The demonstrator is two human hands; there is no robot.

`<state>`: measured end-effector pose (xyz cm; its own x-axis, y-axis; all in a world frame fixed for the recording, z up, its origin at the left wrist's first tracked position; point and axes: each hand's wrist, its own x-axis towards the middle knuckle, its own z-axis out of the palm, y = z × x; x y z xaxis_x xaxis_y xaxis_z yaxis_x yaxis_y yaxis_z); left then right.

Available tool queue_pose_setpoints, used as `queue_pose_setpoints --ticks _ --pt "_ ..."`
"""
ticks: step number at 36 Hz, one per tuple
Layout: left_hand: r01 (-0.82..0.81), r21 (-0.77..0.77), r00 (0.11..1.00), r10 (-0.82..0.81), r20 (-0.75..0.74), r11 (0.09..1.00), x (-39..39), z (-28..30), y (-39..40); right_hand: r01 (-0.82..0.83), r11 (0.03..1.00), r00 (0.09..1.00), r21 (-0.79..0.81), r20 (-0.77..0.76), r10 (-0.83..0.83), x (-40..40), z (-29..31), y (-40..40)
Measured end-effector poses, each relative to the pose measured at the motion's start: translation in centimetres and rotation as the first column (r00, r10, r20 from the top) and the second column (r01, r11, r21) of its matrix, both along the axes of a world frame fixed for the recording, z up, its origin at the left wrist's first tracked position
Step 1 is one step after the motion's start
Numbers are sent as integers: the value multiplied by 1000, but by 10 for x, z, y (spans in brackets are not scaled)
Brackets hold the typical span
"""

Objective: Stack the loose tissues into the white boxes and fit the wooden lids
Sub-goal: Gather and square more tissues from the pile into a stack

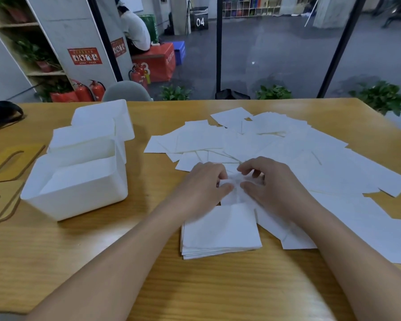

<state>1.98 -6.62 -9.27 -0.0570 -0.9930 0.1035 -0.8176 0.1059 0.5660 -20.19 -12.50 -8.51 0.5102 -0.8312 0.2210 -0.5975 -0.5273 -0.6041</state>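
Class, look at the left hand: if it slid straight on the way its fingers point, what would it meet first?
The left hand points right, towards the right hand. It would probably meet that hand's fingers first, over the tissue both pinch; the gap looks small, though depth is unclear.

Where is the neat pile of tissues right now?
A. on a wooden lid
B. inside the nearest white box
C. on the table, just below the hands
C: the neat pile of tissues lies on the table, while the nearest white box holds none.
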Motion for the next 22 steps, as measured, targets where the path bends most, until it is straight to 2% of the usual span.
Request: queue_pose_setpoints --ticks 6,15,19,22 --pt "4 -82 992 -15 -125 997 -4 3 5 -32 999 999 -19 -22 32 0 2 3" --pt "-114 -199 954 51 -296 973 25 6 11 18 994 1000 -110 8 -17 1 5 3" --pt "-160 -250 934 65 -351 955 42 6 16 71 991 995 -113 81 -62 1 7 4" --pt "-171 -275 915 49 -400 946 47 10 20 73 994 978 -77 203 -56 3 11 9"
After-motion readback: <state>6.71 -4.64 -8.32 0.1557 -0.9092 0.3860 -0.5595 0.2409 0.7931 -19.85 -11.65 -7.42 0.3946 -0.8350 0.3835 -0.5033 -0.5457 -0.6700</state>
